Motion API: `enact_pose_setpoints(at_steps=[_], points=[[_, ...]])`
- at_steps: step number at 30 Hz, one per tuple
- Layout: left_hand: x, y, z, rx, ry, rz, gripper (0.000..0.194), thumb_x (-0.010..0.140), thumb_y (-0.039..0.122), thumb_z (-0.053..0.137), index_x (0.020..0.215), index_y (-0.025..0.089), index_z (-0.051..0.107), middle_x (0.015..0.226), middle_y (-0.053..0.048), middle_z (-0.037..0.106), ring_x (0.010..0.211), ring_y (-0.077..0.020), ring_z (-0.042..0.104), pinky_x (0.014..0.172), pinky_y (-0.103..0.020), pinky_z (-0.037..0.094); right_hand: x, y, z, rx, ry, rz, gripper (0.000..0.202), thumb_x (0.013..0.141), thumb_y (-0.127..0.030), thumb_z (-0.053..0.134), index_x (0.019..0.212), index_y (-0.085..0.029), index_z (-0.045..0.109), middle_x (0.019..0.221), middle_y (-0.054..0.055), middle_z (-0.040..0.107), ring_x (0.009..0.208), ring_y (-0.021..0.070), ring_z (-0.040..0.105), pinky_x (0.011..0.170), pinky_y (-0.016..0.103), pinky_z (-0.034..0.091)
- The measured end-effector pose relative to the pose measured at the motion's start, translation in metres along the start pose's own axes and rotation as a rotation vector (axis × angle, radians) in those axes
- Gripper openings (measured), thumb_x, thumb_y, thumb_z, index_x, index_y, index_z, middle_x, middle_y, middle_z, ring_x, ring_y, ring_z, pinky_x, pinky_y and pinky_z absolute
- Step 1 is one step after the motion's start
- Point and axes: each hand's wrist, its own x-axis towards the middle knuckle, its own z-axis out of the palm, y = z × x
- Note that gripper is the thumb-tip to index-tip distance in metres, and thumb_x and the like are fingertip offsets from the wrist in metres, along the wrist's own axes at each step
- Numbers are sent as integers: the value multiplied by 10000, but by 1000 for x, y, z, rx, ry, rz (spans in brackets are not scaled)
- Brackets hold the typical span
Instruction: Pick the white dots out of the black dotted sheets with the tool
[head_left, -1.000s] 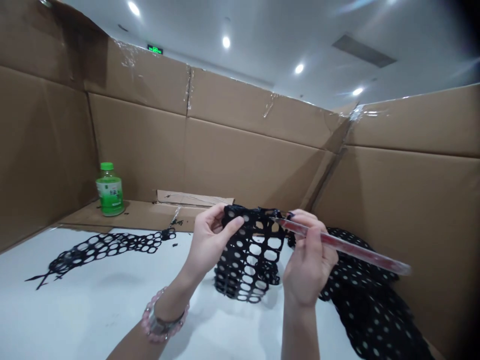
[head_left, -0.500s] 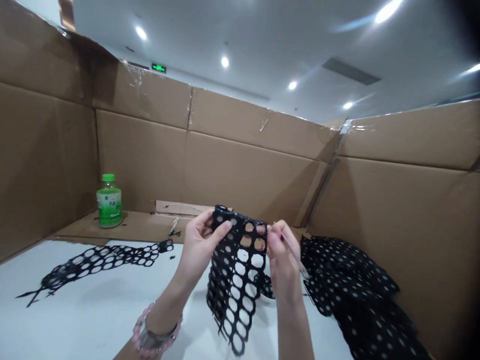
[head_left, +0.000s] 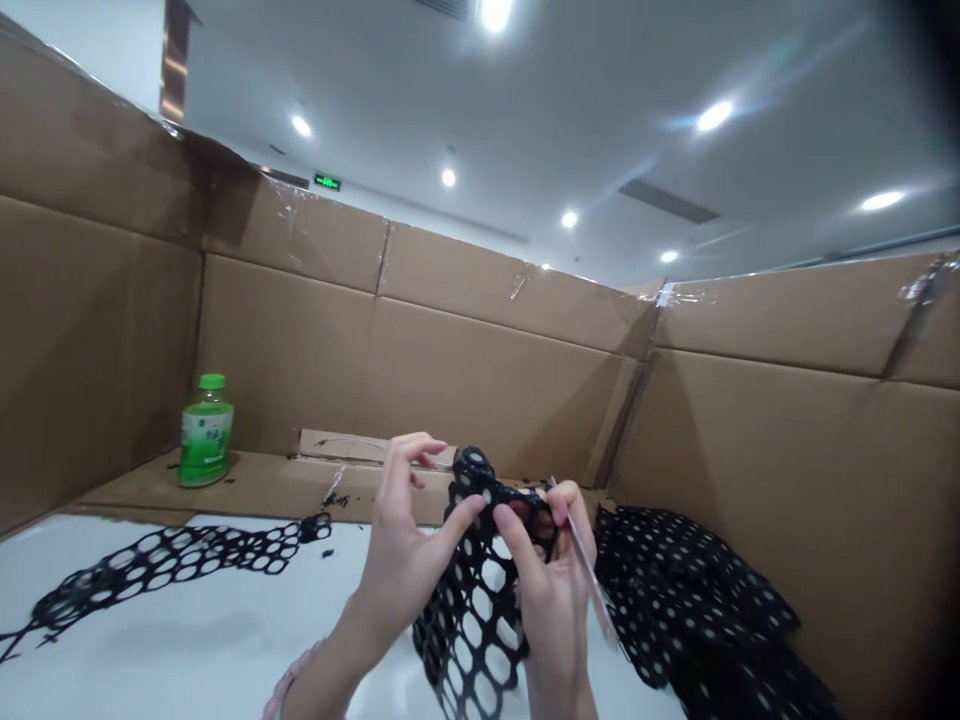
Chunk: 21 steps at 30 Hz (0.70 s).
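A strip of black perforated fabric with rows of round holes hangs between my hands, its top edge folded into a small roll. My right hand pinches the upper part of it with the thumb in front. That same hand also holds a slim, pale tool, pointing down to the right; its exact kind is unclear. My left hand has its thumb against the fabric, while its fingers are raised and apart to the left of the roll.
Another black holed strip lies on the white tabletop at left. Behind it stands a bottle with green liquid. A heap of black dotted fabric lies at right. Cardboard walls enclose the table, with black scraps near the back.
My left fingers have lifted off the fabric's edge. My right hand has moved left, its thumb now on the fabric near my left thumb. The top is more bunched, and the view has tilted up.
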Motion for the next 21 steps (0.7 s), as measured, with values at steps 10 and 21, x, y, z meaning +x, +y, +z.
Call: enact_pose_setpoints(at_steps=[10, 21], points=[[-12, 18, 1, -241, -408, -73, 94, 822, 220, 665, 791, 141, 706, 766, -59, 733, 697, -155, 685, 668, -221, 556, -28, -9, -17, -181, 38, -161, 405, 773, -247, 728, 726, -241, 325, 659, -79, 425, 573, 100, 431, 543, 208, 409], [-10, -50, 31, 120, -499, -59, 233, 914, 281, 530, 803, 135, 674, 763, -68, 698, 711, -173, 650, 658, -285, 525, -73, -11, -111, -304, 135, -104, 329, 782, -268, 716, 774, -245, 388, 723, -49, 517, 639, 124, 567, 612, 232, 488]])
